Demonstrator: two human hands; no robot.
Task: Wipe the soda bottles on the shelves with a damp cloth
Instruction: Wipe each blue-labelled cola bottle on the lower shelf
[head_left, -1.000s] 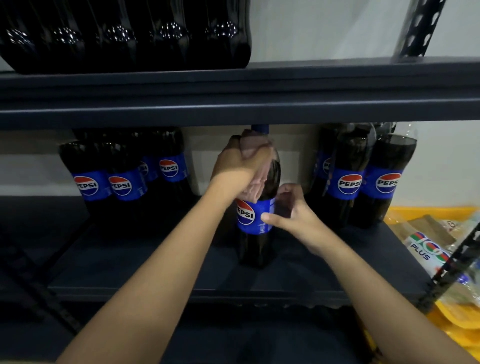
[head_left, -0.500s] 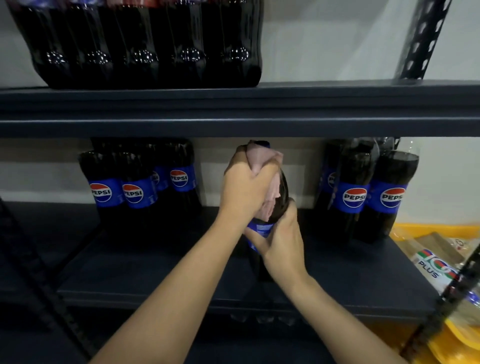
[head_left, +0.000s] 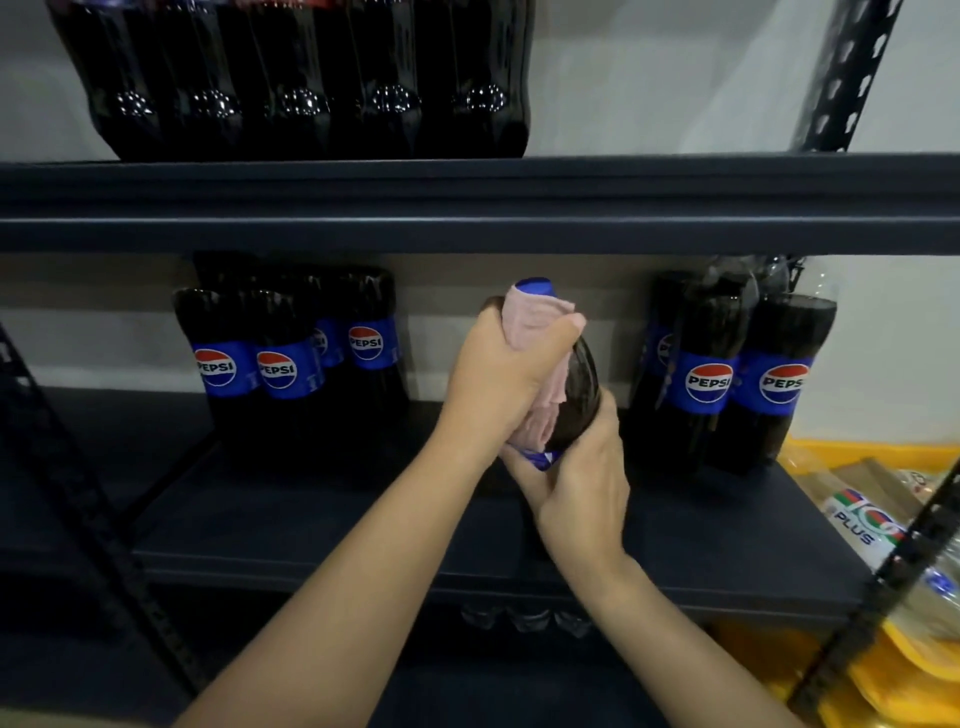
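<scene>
At frame centre, left hand (head_left: 498, 379) fingers curl around pink cloth (head_left: 535, 327) on the bottle (head_left: 582, 400); right hand (head_left: 582, 488) fingers grip its label.

Held bottle (head_left: 579, 395) stood mid-shelf (head_left: 322, 525), between a bottle cluster (head_left: 291, 364) at left and another cluster (head_left: 727, 374) at right. Left hand (head_left: 501, 384) pressed the cloth (head_left: 540, 338) on its neck; right hand (head_left: 587, 483) gripped lower. More bottles (head_left: 311, 88) sat on the upper shelf (head_left: 467, 208). Packaged drinks (head_left: 862, 519) lay far right.

Dim overall, with small glints on the upper bottles (head_left: 306, 98), deep shadow under the shelf (head_left: 467, 228), soft focus and wide-angle bending at the edges.
</scene>
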